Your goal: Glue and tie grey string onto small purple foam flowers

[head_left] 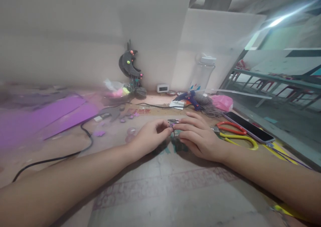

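Observation:
My left hand (150, 136) and my right hand (198, 135) meet at the middle of the table. Both pinch a small dark piece with a purple bit (173, 122) between their fingertips. The left hand's fingers are curled in a pinch. The right hand's fingers are drawn together, with the thumb under the piece. The piece is too small and blurred to name. Both forearms rest low over the tabletop (160, 187).
Purple foam sheets (50, 116) lie at left, with a black cable (85, 136) beside them. A blue glue gun (188, 98), a clear bottle (204, 73), scissors with red and yellow handles (234, 133) and a phone (247, 126) sit at right. A dark moon-shaped craft (129, 65) stands against the back wall.

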A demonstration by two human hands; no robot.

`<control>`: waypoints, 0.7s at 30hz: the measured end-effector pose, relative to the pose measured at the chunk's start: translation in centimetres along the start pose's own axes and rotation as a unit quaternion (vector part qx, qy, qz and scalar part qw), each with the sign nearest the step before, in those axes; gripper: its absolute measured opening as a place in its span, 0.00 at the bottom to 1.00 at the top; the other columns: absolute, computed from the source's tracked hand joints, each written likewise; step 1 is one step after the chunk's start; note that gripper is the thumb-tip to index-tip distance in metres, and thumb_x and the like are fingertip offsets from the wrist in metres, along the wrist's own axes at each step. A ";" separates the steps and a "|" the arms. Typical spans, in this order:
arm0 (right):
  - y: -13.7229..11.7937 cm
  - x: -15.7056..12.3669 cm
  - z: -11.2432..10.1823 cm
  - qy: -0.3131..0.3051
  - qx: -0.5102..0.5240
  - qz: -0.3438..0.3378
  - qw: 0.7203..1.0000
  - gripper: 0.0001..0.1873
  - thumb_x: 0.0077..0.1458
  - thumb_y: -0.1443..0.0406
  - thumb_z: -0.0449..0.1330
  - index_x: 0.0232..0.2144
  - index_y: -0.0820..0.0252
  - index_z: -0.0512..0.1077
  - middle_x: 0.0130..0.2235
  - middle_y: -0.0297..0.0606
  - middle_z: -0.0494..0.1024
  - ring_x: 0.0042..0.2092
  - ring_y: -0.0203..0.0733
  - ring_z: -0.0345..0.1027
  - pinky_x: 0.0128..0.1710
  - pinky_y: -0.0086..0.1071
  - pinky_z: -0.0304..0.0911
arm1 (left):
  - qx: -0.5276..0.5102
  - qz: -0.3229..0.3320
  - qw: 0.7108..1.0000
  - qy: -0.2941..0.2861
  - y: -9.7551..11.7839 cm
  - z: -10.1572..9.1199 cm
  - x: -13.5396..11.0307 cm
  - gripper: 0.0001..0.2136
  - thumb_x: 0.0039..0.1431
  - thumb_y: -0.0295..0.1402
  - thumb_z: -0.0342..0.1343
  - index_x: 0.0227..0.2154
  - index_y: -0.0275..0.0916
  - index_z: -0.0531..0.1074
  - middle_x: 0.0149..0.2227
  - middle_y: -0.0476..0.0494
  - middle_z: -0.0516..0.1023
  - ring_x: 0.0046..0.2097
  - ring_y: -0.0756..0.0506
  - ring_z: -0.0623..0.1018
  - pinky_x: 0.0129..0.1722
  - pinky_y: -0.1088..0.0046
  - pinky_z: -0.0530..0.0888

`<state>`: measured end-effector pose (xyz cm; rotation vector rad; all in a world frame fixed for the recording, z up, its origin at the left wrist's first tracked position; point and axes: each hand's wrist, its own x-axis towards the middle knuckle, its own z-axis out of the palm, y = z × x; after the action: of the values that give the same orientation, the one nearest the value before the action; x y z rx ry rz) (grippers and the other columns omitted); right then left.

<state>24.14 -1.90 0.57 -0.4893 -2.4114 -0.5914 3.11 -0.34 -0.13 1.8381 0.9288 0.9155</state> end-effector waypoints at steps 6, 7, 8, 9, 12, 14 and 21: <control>-0.3 0.1 -0.2 0.005 -0.017 -0.014 1.000 0.07 0.56 0.72 0.58 0.38 0.60 0.70 0.45 0.43 0.78 0.50 0.47 0.68 0.61 0.51 0.58 | -0.001 -0.002 1.000 0.010 -0.3 -0.1 0.4 0.08 0.59 0.37 0.53 0.28 0.38 0.70 0.28 0.50 0.72 0.33 0.49 0.71 0.34 0.75 0.67; -0.3 0.1 -0.2 0.011 -0.013 -0.006 1.000 0.07 0.56 0.72 0.58 0.38 0.60 0.70 0.44 0.44 0.77 0.49 0.46 0.68 0.60 0.51 0.59 | -0.002 -0.002 1.000 0.010 -0.4 -0.1 0.5 0.09 0.59 0.37 0.53 0.28 0.38 0.70 0.28 0.50 0.72 0.32 0.49 0.71 0.34 0.75 0.67; -0.3 0.0 -0.2 0.020 -0.009 0.002 1.000 0.07 0.56 0.73 0.57 0.38 0.60 0.70 0.42 0.44 0.76 0.47 0.45 0.68 0.58 0.50 0.61 | -0.005 -0.001 1.000 0.011 -0.4 -0.1 0.5 0.09 0.59 0.37 0.53 0.28 0.38 0.69 0.28 0.50 0.72 0.32 0.49 0.71 0.34 0.75 0.67; -0.2 -0.1 -0.1 0.031 -0.006 0.012 0.999 0.08 0.56 0.74 0.57 0.38 0.59 0.70 0.40 0.43 0.75 0.45 0.45 0.67 0.56 0.49 0.63 | -0.008 -0.001 1.000 0.012 -0.5 -0.1 0.5 0.09 0.59 0.37 0.53 0.28 0.38 0.69 0.28 0.50 0.72 0.32 0.49 0.71 0.34 0.75 0.67; 0.1 -0.5 0.2 0.063 0.016 0.037 0.997 0.13 0.54 0.77 0.54 0.38 0.58 0.69 0.35 0.40 0.70 0.41 0.43 0.66 0.45 0.42 0.68 | -0.012 -0.007 1.000 0.014 -0.5 -0.1 0.5 0.08 0.59 0.37 0.53 0.28 0.38 0.69 0.28 0.50 0.72 0.32 0.49 0.71 0.33 0.75 0.67; 0.3 -0.7 0.4 0.067 0.038 0.055 0.995 0.14 0.54 0.78 0.53 0.38 0.57 0.68 0.34 0.39 0.69 0.39 0.42 0.65 0.39 0.38 0.68 | -0.014 -0.010 1.000 0.015 -0.4 0.0 0.4 0.09 0.58 0.37 0.53 0.28 0.38 0.69 0.28 0.51 0.72 0.32 0.49 0.72 0.33 0.75 0.66; 0.7 -0.5 0.8 0.064 0.119 0.234 0.963 0.03 0.59 0.70 0.55 0.34 0.56 0.66 0.31 0.35 0.73 0.33 0.39 0.68 0.35 0.33 0.64 | -0.019 -0.010 0.997 0.075 -0.7 -0.2 0.4 0.09 0.59 0.38 0.54 0.29 0.38 0.70 0.30 0.48 0.75 0.34 0.48 0.74 0.35 0.73 0.68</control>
<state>24.44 -1.03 -0.14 -0.8508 -2.1016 -0.1206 2.97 0.33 -0.60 1.7450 1.0122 1.0624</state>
